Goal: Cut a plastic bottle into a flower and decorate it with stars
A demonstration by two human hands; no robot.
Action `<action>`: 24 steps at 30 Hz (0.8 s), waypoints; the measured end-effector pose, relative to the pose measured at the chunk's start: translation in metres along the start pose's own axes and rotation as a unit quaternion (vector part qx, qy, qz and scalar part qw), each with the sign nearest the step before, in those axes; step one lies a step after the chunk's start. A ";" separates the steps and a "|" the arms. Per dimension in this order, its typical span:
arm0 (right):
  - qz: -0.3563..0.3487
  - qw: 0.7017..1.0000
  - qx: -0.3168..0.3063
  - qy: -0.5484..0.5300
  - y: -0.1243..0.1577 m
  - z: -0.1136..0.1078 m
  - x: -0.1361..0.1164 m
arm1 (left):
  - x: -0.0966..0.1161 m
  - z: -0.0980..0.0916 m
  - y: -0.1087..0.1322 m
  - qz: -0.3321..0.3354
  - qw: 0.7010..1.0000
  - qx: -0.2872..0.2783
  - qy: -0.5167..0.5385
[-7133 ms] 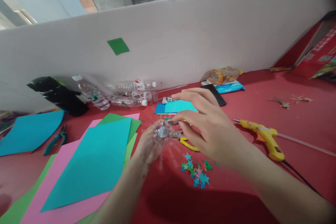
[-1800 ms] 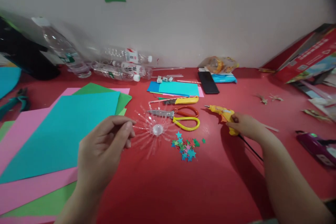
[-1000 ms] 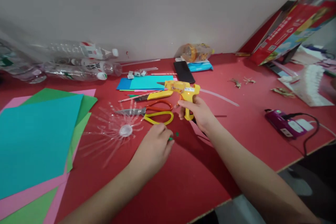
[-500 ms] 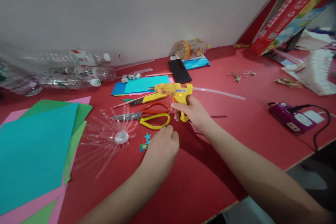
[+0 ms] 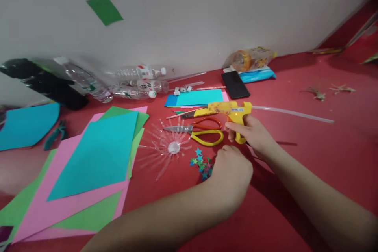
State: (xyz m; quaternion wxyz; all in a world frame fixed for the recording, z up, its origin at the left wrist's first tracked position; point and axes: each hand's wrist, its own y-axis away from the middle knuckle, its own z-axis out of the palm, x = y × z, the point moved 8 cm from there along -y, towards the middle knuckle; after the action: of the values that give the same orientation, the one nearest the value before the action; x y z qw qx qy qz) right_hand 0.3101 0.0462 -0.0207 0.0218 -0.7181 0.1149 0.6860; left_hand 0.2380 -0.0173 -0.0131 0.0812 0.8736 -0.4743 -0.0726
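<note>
A yellow hot glue gun [image 5: 230, 108] is gripped by my right hand [image 5: 256, 134], which is wrapped round its handle; a clear glue stick [image 5: 292, 114] sticks out of its back. My left hand [image 5: 232, 171] is curled low over the red table beside a small pile of coloured paper stars [image 5: 201, 163]. Its fingertips are hidden, so what they hold, if anything, cannot be seen. Just beyond it lie scissors [image 5: 203, 132] with one orange and one yellow handle. Left of the stars, a cut plastic bottle piece [image 5: 173, 148] spreads its clear strips flat.
Large coloured paper sheets [image 5: 97, 157] cover the table's left part, near green-handled pliers [image 5: 58, 134]. Clear plastic bottles [image 5: 134, 92] and a black flask [image 5: 49, 84] stand or lie along the wall. A phone [image 5: 235, 84] and a wipes packet [image 5: 258, 75] lie at the back.
My view has swung left, so everything sits further right. My left hand has shifted slightly, and more of the star pile shows. The glue gun stays in my right hand.
</note>
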 end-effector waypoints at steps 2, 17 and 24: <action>0.003 1.000 0.002 -0.002 0.002 0.002 -0.005 | 0.000 -0.006 0.001 -0.004 1.000 -0.008 0.004; -0.037 0.999 0.030 -0.013 0.002 -0.004 -0.012 | -0.012 -0.013 0.002 0.040 0.998 0.029 0.025; -0.031 0.999 0.020 -0.027 0.004 -0.002 -0.011 | -0.011 -0.008 0.003 0.051 0.998 0.046 0.013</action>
State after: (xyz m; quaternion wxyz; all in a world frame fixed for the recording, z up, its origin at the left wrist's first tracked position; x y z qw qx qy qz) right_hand 0.3112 0.0434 -0.0089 0.0608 -0.7021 0.1059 0.7015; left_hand 0.2317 -0.0093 -0.0041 0.0501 0.8518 -0.5203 -0.0351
